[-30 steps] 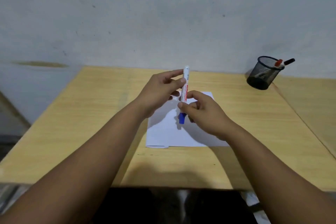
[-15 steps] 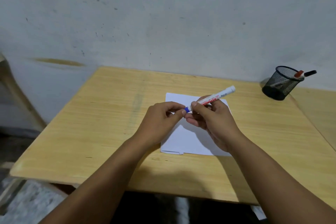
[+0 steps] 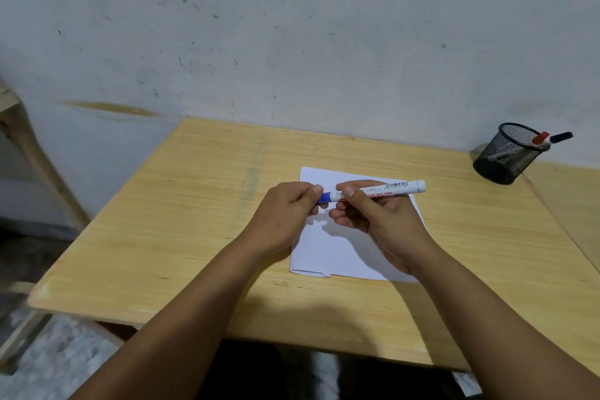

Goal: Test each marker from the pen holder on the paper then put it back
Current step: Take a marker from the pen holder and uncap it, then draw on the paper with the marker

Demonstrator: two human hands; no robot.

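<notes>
A white marker (image 3: 389, 189) with a blue cap (image 3: 324, 197) lies level above the white paper (image 3: 337, 253). My right hand (image 3: 376, 221) grips the marker's barrel near the cap end. My left hand (image 3: 285, 214) pinches the blue cap between thumb and fingers. The cap still sits on the marker. A black mesh pen holder (image 3: 506, 153) stands at the table's far right, with a red-capped marker (image 3: 540, 139) and a black-capped marker (image 3: 561, 137) leaning out of it.
The wooden table (image 3: 194, 221) meets a grey wall at the back. A second table top (image 3: 571, 204) adjoins on the right. A wooden frame (image 3: 29, 146) stands off the table's left side.
The marker went from upright to lying level. My left hand slid from the barrel's top to the blue cap, and both hands dropped closer to the paper. The camera shifted left.
</notes>
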